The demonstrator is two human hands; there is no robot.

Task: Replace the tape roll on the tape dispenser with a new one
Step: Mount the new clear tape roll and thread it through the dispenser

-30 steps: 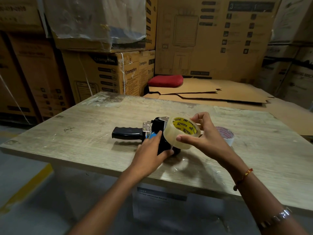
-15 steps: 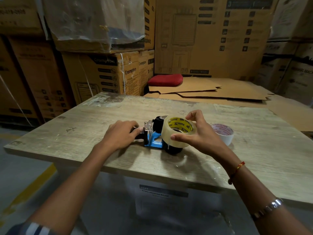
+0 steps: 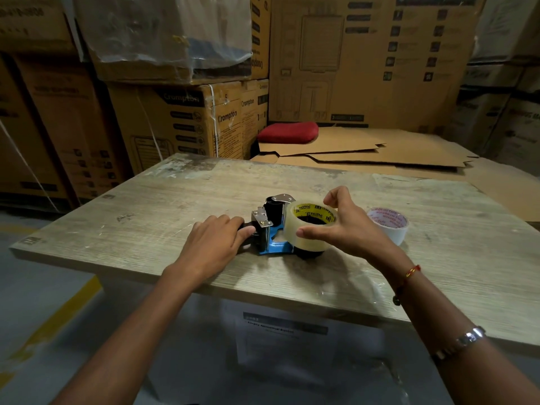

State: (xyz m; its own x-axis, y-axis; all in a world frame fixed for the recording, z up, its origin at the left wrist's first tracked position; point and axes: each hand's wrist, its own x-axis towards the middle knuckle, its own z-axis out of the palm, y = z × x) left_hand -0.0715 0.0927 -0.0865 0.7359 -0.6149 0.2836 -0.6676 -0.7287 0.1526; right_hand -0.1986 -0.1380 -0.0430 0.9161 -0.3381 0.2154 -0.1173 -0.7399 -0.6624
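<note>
A blue and black tape dispenser (image 3: 273, 229) with a metal front plate lies on its side on the wooden table (image 3: 163, 211). My left hand (image 3: 217, 239) is closed over its black handle, which is mostly hidden. A clear tape roll (image 3: 311, 226) with a yellow printed core sits over the dispenser's black hub. My right hand (image 3: 347, 229) grips that roll, thumb on its near side and fingers on the far rim. A second, thinner tape roll (image 3: 390, 228) with a white core and red print stands on the table just right of my right hand.
Flattened cardboard sheets (image 3: 365, 153) and a red cushion (image 3: 287, 132) lie behind the table. Stacked cartons (image 3: 187, 118) fill the back and left. The table's near edge runs below my wrists, with grey floor and a yellow line (image 3: 58, 311) at left.
My left hand moved from the dispenser's body to its handle and holds it there. My right hand lowered the clear roll onto the hub.
</note>
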